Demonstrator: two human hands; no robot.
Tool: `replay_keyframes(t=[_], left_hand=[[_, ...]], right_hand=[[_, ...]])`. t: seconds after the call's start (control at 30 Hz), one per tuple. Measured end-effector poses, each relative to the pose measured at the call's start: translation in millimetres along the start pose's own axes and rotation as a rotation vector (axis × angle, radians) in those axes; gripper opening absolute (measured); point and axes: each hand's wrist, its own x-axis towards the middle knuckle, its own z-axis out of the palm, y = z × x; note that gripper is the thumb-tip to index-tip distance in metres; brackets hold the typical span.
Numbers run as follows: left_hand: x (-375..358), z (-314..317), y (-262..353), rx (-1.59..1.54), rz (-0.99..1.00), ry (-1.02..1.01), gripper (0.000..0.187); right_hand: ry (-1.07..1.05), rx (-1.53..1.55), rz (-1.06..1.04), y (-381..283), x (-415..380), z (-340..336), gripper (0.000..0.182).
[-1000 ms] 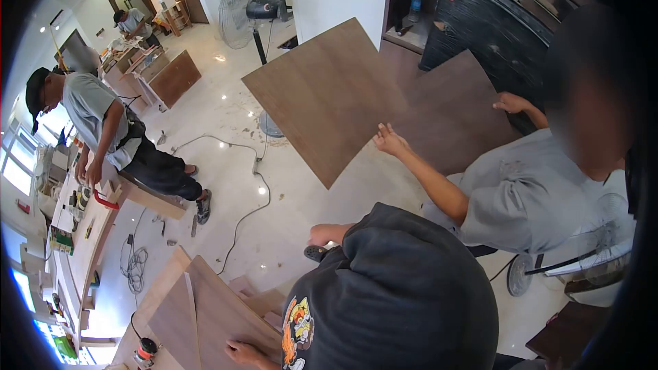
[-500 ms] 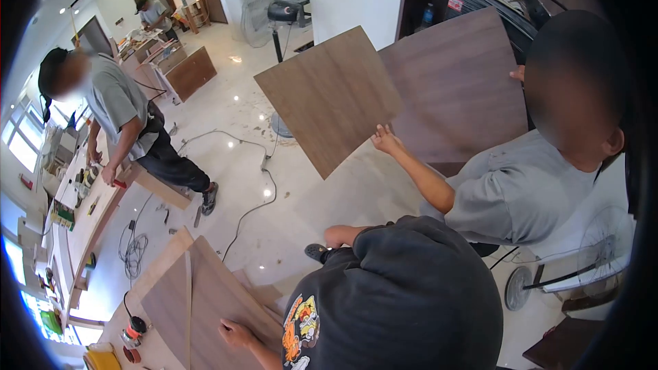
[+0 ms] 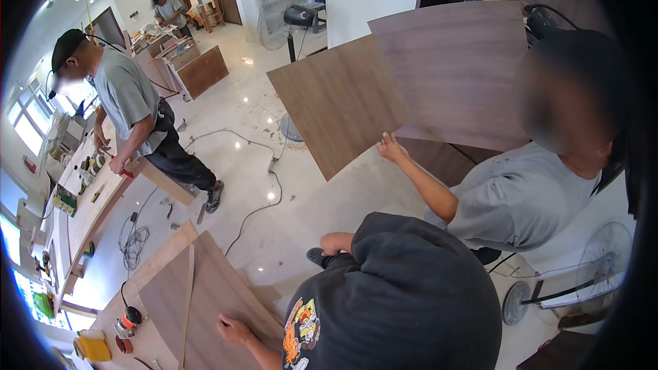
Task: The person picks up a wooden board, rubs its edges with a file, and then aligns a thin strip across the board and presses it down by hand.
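Observation:
My left hand (image 3: 235, 330) is over the brown wood-grain panel (image 3: 205, 288) at the lower left, its fingers loosely bent and apart, with nothing seen in them. A long thin strip (image 3: 188, 305) lies along that panel, left of the hand. My dark shirt fills the bottom centre. Part of my other arm shows beyond it, but my right hand is hidden. In front on the right, a co-worker in grey holds a smaller brown panel (image 3: 336, 106) by its lower edge, overlapping a larger panel (image 3: 456, 75).
A red and black power tool (image 3: 128, 322) and a yellow container (image 3: 92, 346) stand at the lower left. Another person in grey (image 3: 127, 89) works at a long bench (image 3: 110, 188). A cable (image 3: 247, 218) trails across the floor. A fan (image 3: 603, 253) stands at the right.
The view has shifted, so the room and the person at the bench appear farther right. The larger panel now sits higher and flatter. My left hand has stayed over the lower panel.

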Motion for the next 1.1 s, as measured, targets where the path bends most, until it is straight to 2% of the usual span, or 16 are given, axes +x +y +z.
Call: replay_keyframes(t=[0.23, 0.47, 0.63, 0.9, 0.97, 1.03, 1.1], left_hand=[[-2, 4, -9, -0.049, -0.001, -0.009, 0.036], [-3, 1, -4, -0.04, 0.012, -0.011, 0.036], [-4, -9, 19, 0.004, -0.001, 0.01, 0.036], [-3, 4, -15, -0.03, 0.027, -0.031, 0.035], [-2, -4, 3, -0.017, 0.028, -0.028, 0.035], [-8, -31, 52, 0.011, 0.026, -0.024, 0.035], [-10, -33, 58, -0.048, 0.053, 0.005, 0.036]], right_hand=[[-0.042, -0.025, 0.027, 9, -20, -9, 0.035], [0.016, -0.033, 0.006, 10, -12, 0, 0.034], [-0.007, -0.034, 0.003, 9, -10, 1, 0.034], [-0.018, -0.041, 0.002, 10, -23, -11, 0.034], [-0.022, -0.043, 0.009, 10, -21, -10, 0.034], [-0.018, -0.041, 0.012, 14, -19, -9, 0.034], [-0.013, -0.032, 0.02, 19, -17, -5, 0.034]])
